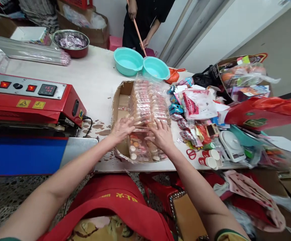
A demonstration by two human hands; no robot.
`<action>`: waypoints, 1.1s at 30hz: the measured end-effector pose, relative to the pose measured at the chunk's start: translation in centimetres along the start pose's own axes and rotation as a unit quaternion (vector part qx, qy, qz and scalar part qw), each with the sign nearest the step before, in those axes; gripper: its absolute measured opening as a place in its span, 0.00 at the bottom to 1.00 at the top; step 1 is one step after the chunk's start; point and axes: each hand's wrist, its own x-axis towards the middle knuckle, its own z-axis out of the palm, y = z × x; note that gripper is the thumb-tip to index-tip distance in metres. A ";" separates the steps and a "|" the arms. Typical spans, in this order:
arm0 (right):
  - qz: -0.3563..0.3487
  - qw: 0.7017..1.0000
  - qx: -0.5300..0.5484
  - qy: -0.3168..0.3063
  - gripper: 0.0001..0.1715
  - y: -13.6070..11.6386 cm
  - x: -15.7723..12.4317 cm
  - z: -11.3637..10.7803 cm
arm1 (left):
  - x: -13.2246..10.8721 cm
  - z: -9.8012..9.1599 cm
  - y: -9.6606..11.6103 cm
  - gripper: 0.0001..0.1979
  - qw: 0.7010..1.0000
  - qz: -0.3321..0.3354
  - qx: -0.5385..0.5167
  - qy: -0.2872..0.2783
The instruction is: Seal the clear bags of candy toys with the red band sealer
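Observation:
A shallow cardboard box (121,149) stands at the table's front edge. In it are two rows of clear plastic packs (141,97) with reddish and pale contents, standing close together. My left hand (122,129) grips the left end of one clear plastic pack (141,129), fingers pointing inward. My right hand (162,136) has its fingers bent over that pack's right end. Nearer to me, more packs (139,147) lie with round, pale-ended pieces showing through the film. What exactly is inside the packs is too blurred to tell.
A red sealing machine (32,97) with a blue belt (24,155) stands left. Two turquoise basins (128,62) and a bowl of small sachets (71,43) are behind. Mixed packets, red scissors (191,154) and paper cups (208,162) crowd the right. A person (145,20) holds a pole opposite.

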 end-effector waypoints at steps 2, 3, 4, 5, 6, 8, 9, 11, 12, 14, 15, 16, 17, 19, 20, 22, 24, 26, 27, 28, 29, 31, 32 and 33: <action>-0.028 0.999 0.021 0.016 0.20 0.3 0.4 -1.4 | -0.1 -2.4 -1.1 0.08 1.000 -0.010 -0.013 0.023; -0.047 0.997 0.044 0.030 0.18 0.3 0.8 -2.5 | -0.1 -3.8 -1.3 0.05 0.999 -0.015 -0.027 0.032; -0.066 0.994 0.079 0.046 0.16 0.3 1.2 -3.6 | -0.1 -5.2 -1.4 0.03 0.998 -0.022 -0.050 0.040; -0.086 0.986 0.125 0.063 0.13 0.1 1.7 -4.9 | -0.2 -6.5 -1.3 0.05 0.995 -0.029 -0.086 0.049; -0.103 0.975 0.180 0.078 0.12 -0.3 2.2 -6.2 | -0.2 -7.8 -1.0 0.08 0.988 -0.040 -0.138 0.057; -0.120 0.941 0.299 0.101 0.12 -1.5 3.3 -8.7 | -0.6 -10.3 -0.2 0.10 0.952 -0.077 -0.287 0.071; -0.116 0.920 0.356 0.112 0.12 -2.4 3.9 -9.6 | -0.8 -11.4 0.1 0.10 0.920 -0.099 -0.370 0.084; -0.090 0.877 0.453 0.136 0.12 -4.3 5.1 -10.8 | -1.6 -13.1 0.7 0.10 0.839 -0.145 -0.510 0.122; -0.073 0.855 0.493 0.145 0.11 -5.4 5.8 -11.0 | -2.1 -13.8 0.7 0.13 0.799 -0.168 -0.559 0.142; -0.041 0.817 0.556 0.145 0.12 -7.7 7.1 -10.6 | -3.3 -14.7 0.2 0.21 0.738 -0.226 -0.613 0.172; -0.027 0.804 0.580 0.132 0.12 -8.9 7.7 -10.1 | -4.1 -14.8 -0.3 0.21 0.714 -0.264 -0.624 0.174; -0.014 0.792 0.600 0.113 0.13 -10.0 8.3 -9.4 | -5.0 -14.8 -0.9 0.20 0.692 -0.306 -0.630 0.174; -0.001 0.781 0.617 0.092 0.14 -11.2 8.8 -8.5 | -6.0 -14.7 -1.6 0.17 0.673 -0.343 -0.632 0.175; 0.027 0.763 0.644 0.054 0.16 -13.4 9.4 -6.6 | -8.3 -14.0 -3.1 0.14 0.640 -0.398 -0.629 0.190; 0.040 0.754 0.654 0.032 0.17 -14.5 9.6 -5.5 | -9.4 -13.5 -3.8 0.14 0.625 -0.416 -0.628 0.204; 0.060 0.737 0.673 -0.019 0.18 -16.7 9.8 -3.5 | -11.7 -12.4 -5.2 0.13 0.592 -0.456 -0.623 0.231; 0.077 0.717 0.688 -0.075 0.19 -18.9 9.8 -1.5 | -13.6 -11.2 -6.5 0.12 0.550 -0.504 -0.617 0.251; 0.100 0.693 0.704 -0.118 0.21 -21.0 10.0 0.2 | -15.0 -10.1 -7.9 0.10 0.512 -0.540 -0.611 0.270; 0.116 0.682 0.710 -0.131 0.23 -22.0 10.1 1.0 | -15.7 -9.7 -8.6 0.10 0.498 -0.550 -0.608 0.282; 0.132 0.671 0.716 -0.139 0.24 -22.8 10.4 1.8 | -16.3 -9.4 -9.3 0.11 0.489 -0.555 -0.606 0.294; 0.149 0.661 0.722 -0.141 0.25 -23.6 10.7 2.5 | -16.9 -9.2 -10.0 0.11 0.483 -0.558 -0.604 0.302; 0.177 0.646 0.730 -0.135 0.27 -25.0 11.5 3.8 | -18.2 -9.1 -11.2 0.14 0.476 -0.561 -0.604 0.306; 0.187 0.640 0.734 -0.131 0.27 -25.6 11.9 4.4 | -18.9 -9.1 -11.7 0.16 0.475 -0.562 -0.605 0.302; 0.194 0.633 0.739 -0.127 0.27 -26.2 12.4 5.1 | -19.6 -9.2 -12.2 0.17 0.476 -0.564 -0.606 0.297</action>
